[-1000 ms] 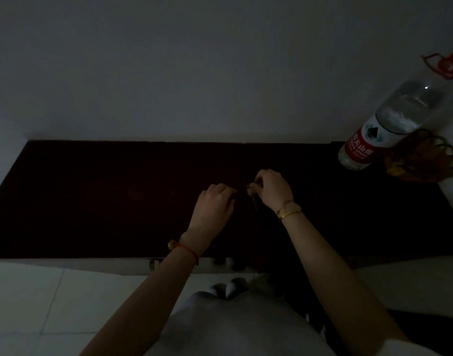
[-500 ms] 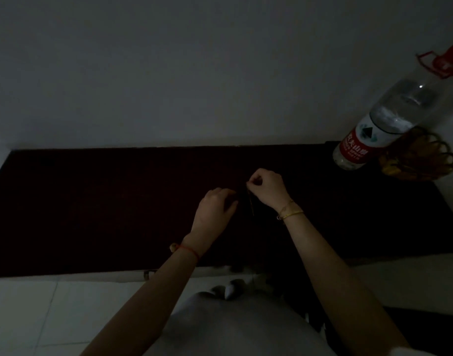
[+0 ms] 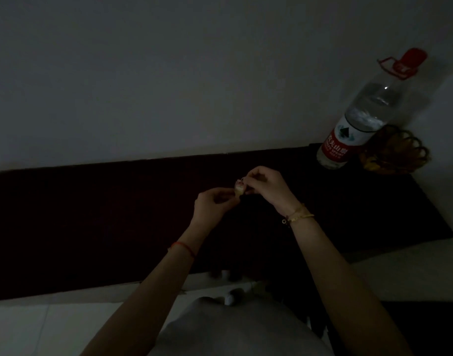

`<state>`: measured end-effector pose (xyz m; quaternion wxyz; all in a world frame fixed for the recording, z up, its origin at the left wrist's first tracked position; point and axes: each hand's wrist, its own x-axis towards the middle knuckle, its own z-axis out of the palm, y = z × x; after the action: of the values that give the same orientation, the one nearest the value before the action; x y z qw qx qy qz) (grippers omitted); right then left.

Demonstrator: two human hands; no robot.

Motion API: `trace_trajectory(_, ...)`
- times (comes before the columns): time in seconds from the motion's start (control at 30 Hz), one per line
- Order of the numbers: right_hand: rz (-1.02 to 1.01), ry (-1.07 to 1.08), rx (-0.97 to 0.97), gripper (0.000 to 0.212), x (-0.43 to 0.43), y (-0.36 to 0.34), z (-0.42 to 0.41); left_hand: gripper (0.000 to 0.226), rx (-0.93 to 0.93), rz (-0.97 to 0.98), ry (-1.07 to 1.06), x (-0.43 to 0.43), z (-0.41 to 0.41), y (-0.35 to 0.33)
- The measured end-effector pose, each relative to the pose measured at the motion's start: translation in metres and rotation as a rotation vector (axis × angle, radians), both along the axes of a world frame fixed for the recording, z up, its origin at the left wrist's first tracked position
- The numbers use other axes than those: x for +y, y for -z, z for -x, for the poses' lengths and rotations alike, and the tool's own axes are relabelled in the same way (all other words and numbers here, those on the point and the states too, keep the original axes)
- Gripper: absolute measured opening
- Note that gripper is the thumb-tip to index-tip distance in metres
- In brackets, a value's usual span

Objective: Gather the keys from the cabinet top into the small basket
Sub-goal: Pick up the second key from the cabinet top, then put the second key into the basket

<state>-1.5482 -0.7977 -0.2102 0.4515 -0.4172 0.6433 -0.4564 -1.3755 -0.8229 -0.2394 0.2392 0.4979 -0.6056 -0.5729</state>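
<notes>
my left hand (image 3: 212, 206) pinching the pale charm of the keys (image 3: 239, 188) | my right hand (image 3: 267, 187) pinching their ring, both lifted over the dark cabinet top (image 3: 92, 214) | water bottle (image 3: 353, 124) far right | small basket (image 3: 394, 154) just beside it, well apart from keys

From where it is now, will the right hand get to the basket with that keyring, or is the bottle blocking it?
Probably yes. The basket sits right of the bottle, and the right hand has bare cabinet top in front of both.
</notes>
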Motion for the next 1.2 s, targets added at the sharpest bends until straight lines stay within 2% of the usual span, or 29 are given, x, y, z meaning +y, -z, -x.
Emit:
trace_trajectory(0.37, 0.155, 0.114, 0.094, 0.010, 0.020, -0.015, -0.002, 0.021, 0.182, -0.075, 0.003, 0.015, 0.001, -0.022)
trace_trajectory(0.73, 0.187, 0.268, 0.037, 0.012, 0.059, -0.034, 0.001, 0.018, 0.349, -0.150, 0.101, 0.032, 0.013, -0.043)
trace_trajectory(0.9, 0.202, 0.332, 0.078, 0.013, 0.083, -0.043, 0.017, 0.026, 0.382, -0.174, 0.180, 0.041, 0.035, -0.050)
trace_trajectory(1.2, 0.208, 0.497, 0.113, 0.011, 0.125, -0.043, 0.058, 0.017, 0.360, -0.213, 0.287, 0.066, 0.088, -0.057)
